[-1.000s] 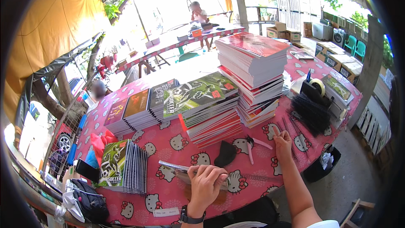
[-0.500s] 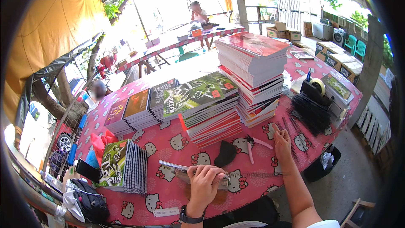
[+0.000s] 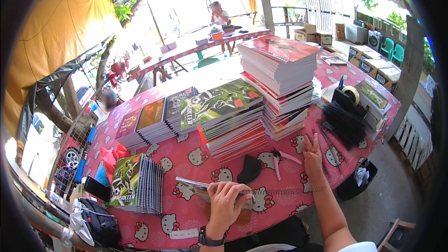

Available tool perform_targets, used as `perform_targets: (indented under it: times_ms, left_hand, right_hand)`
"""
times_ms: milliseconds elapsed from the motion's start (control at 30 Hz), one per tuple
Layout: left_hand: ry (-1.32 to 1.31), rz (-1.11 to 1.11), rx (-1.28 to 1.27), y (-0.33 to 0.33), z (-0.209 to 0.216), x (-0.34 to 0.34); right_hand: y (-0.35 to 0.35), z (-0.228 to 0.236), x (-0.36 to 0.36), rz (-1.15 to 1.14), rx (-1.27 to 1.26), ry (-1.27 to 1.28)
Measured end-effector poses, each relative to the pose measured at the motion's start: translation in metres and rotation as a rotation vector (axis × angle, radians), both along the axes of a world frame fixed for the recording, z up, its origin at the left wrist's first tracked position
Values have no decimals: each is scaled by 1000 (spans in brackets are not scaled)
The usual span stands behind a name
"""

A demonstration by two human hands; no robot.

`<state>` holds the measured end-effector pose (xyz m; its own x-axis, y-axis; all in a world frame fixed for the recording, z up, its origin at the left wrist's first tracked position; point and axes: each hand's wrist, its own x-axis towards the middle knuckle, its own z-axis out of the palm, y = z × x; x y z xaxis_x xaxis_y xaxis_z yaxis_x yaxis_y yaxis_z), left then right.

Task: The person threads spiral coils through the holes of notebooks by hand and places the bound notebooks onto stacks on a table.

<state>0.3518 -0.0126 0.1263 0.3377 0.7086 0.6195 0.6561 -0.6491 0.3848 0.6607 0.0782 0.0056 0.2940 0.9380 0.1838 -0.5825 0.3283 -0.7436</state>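
Note:
Close to the table's front edge, my left hand (image 3: 228, 197) grips a thin notebook (image 3: 192, 183), fingers on top and thumb at its right end. A thin dark spiral binding coil (image 3: 287, 192) sticks out to the right from the notebook's edge, its far end passing by my right forearm. My right hand (image 3: 313, 155) is raised above the tablecloth right of the pink-handled pliers (image 3: 281, 162), its fingers apart and nothing visible in them. Between the pliers and the notebook lies a black, curved object (image 3: 249, 169) whose kind I cannot make out.
A green-covered book stack (image 3: 224, 107) and a taller red-topped stack (image 3: 280, 60) stand beyond my hands. Coil-bound notebooks (image 3: 135, 182) stand at left near a phone (image 3: 96, 187). Black coils (image 3: 344, 123) lie at right by a tape dispenser (image 3: 350, 97). A person (image 3: 219, 16) sits far off.
My right hand's fingers have spread apart from a pinch. The coil now shows further right, reaching past my forearm. My left hand stays on the notebook.

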Motion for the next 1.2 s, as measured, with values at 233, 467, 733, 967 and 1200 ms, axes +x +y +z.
perform_targets:
  times_ms: [233, 467, 733, 967, 1200]
  left_hand:
    - [-1, 7, -19, -1, 2, 0]
    - [-28, -38, -43, -1, 4, -4]
    - [-49, -16, -39, -3, 6, -2]
    - [29, 1, -30, -1, 6, -2]
    - [-15, -26, -1, 0, 5, -4]
  right_hand:
    - [1, -1, 0, -14, -4, 4]
    - [2, -1, 0, -10, -12, -23]
    - [0, 2, 0, 22, 3, 61]
    - [0, 0, 4, 22, -2, 22]
    - [-1, 1, 2, 13, 5, 17]
